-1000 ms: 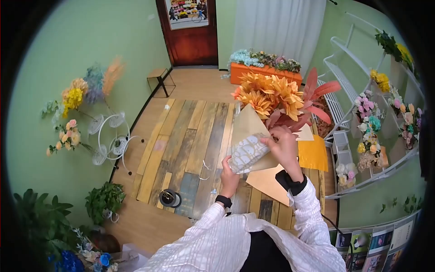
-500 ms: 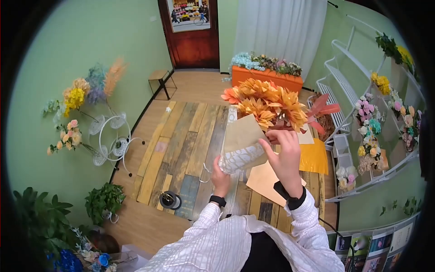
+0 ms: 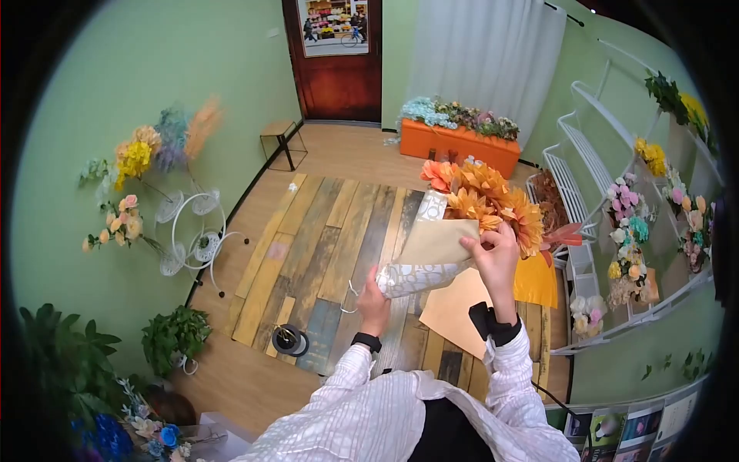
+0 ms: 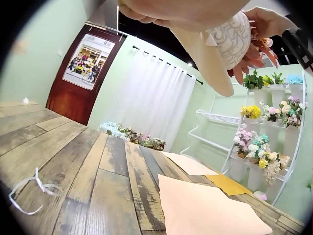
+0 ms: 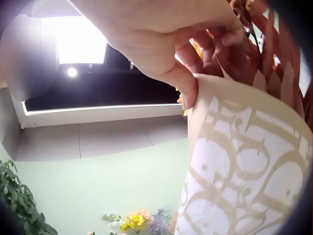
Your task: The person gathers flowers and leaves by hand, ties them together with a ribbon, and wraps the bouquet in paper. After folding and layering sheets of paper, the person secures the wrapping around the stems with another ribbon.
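Note:
A bouquet of orange flowers [image 3: 486, 187] with reddish leaves [image 3: 566, 234] is held over the table, its blooms tilted away and to the right. It is wrapped in beige wrapping paper [image 3: 423, 279] with a white letter pattern. My left hand [image 3: 374, 306] grips the narrow lower end of the wrap. At the upper edge of the paper, beside the blooms, my right hand [image 3: 496, 259] pinches the rim. In the right wrist view the thumb [image 5: 188, 90] lies against that rim, with the other fingers among the leaves. The stems are hidden inside the paper.
On the plank table [image 3: 308, 246] lie a peach paper sheet [image 3: 456, 314], an orange-yellow sheet [image 3: 536, 282] and a white ribbon [image 4: 29, 196]. A dark round container [image 3: 289, 339] stands at the near left. White flower shelves [image 3: 589, 162] line the right wall.
The bouquet has turned and dropped lower to the right, and more of its reddish leaves are hidden. The plain paper flap now lies lower across its front. My right hand has shifted slightly right along the paper.

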Action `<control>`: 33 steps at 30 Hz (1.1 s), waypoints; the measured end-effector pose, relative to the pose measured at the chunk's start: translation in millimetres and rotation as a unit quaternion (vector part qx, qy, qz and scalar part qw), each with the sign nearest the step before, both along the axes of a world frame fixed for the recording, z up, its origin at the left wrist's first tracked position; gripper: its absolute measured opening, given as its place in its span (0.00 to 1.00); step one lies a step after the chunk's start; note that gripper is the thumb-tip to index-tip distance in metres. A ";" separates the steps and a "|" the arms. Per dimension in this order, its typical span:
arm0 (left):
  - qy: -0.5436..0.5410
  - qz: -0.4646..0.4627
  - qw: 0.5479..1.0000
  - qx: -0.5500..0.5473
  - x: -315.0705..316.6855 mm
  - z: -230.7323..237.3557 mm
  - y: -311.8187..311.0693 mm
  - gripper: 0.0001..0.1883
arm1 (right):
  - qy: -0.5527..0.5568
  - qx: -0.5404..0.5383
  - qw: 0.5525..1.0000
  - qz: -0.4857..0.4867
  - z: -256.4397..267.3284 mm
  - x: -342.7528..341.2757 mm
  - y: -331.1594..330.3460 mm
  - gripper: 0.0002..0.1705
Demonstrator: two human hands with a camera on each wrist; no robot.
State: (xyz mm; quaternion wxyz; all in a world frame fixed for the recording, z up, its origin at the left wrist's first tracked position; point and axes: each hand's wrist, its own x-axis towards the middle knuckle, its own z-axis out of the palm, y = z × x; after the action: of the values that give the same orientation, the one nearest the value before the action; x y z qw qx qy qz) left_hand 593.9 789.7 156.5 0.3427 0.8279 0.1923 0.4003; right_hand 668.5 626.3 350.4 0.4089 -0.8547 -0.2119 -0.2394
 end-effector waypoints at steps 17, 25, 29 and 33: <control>-0.047 0.050 0.988 0.136 2.0 -16.8 15.0 0.27 | 0.004 -0.094 0.995 0.017 8.3 38.0 34.7 0.10; 0.003 0.007 0.999 0.053 4.5 -12.1 5.4 0.29 | -0.011 0.012 1.000 0.011 9.7 34.3 38.8 0.06; -0.014 -0.071 0.993 -0.092 7.2 -31.1 -4.0 0.24 | -0.139 -0.001 0.988 0.060 51.7 24.6 30.9 0.07; -0.037 -0.159 0.963 -0.213 21.0 -67.8 -0.9 0.13 | -0.085 0.093 0.958 0.256 74.8 -13.9 -5.5 0.05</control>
State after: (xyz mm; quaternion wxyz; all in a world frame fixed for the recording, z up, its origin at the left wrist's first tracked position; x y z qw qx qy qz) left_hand 614.8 788.8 88.7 0.5770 0.7403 0.1263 0.3209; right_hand 654.6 620.7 425.2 0.5150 -0.7063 -0.4345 -0.2171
